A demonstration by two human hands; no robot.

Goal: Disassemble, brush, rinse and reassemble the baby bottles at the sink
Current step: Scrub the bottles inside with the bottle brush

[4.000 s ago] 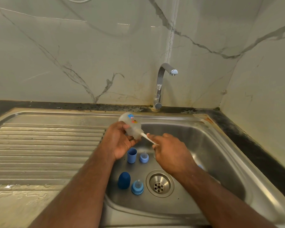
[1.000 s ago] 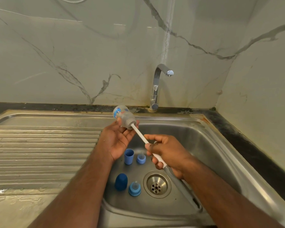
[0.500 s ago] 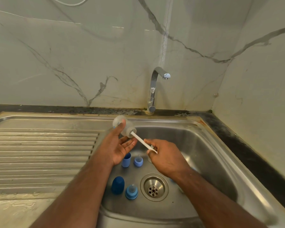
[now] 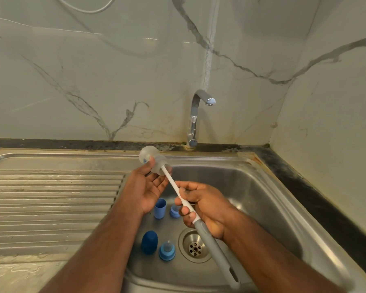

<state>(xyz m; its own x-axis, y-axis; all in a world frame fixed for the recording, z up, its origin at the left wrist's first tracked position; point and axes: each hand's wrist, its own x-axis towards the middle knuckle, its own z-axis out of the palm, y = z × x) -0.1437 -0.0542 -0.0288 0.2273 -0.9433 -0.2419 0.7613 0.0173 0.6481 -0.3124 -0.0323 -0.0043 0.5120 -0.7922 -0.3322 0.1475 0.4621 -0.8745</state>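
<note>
My left hand [image 4: 145,188] holds a clear baby bottle [image 4: 150,157] tilted on its side above the sink's left rim, with its mouth towards me. My right hand [image 4: 201,206] grips the white and grey handle of a bottle brush [image 4: 207,244], whose head is inside the bottle. On the sink floor stand a light blue cap [image 4: 160,208], a blue collar with a teat [image 4: 174,211], a dark blue cap [image 4: 149,242] and a second blue collar with a teat [image 4: 167,251].
The steel sink basin [image 4: 262,197] has a drain [image 4: 195,248] in its floor. A chrome tap [image 4: 195,117] stands at the back, with no water running. A ribbed draining board [image 4: 51,197] lies to the left, wet at its front edge. Marble walls close the back and right.
My right hand has drawn the brush back towards me, so more of the white handle shows outside the bottle. My left hand still holds the bottle at the same spot.
</note>
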